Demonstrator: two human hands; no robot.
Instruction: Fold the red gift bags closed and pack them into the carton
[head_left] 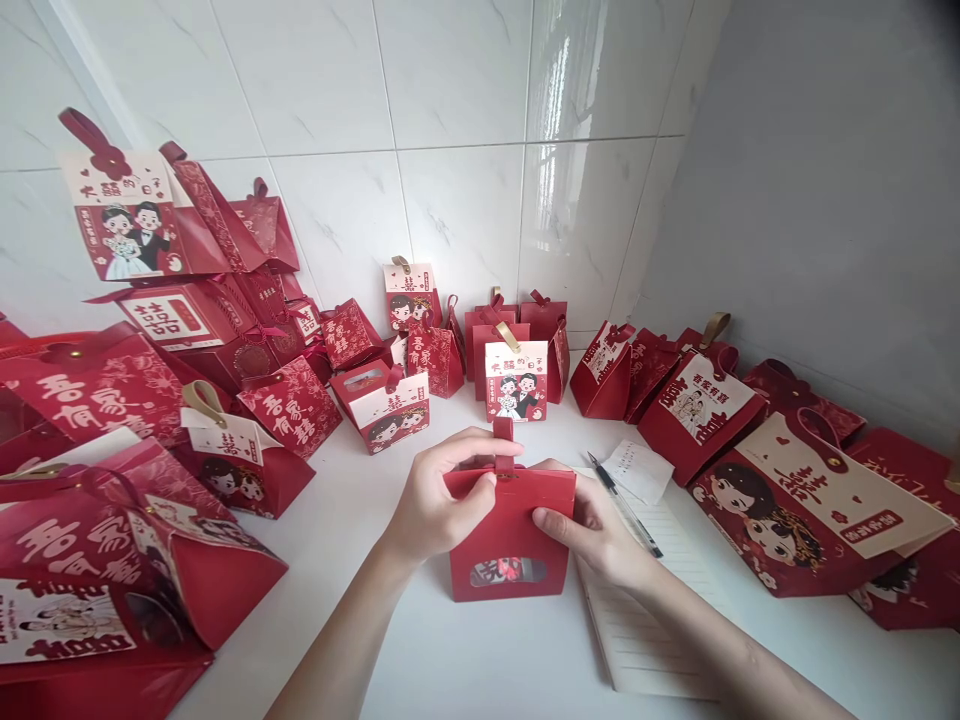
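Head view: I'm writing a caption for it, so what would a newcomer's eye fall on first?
Probably the red gift box with an oval window, front and centre, the left hand at its ribbon loop and the right hand on its right side. Next, the cartoon wedding couple box high on the stack at left, then the black pen across the lined notepad at right.

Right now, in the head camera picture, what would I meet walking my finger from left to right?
Couple-picture box atop the left pile, gold-looped box lower down, left hand, windowed red box, right hand, white paper slip, big cream-topped box.
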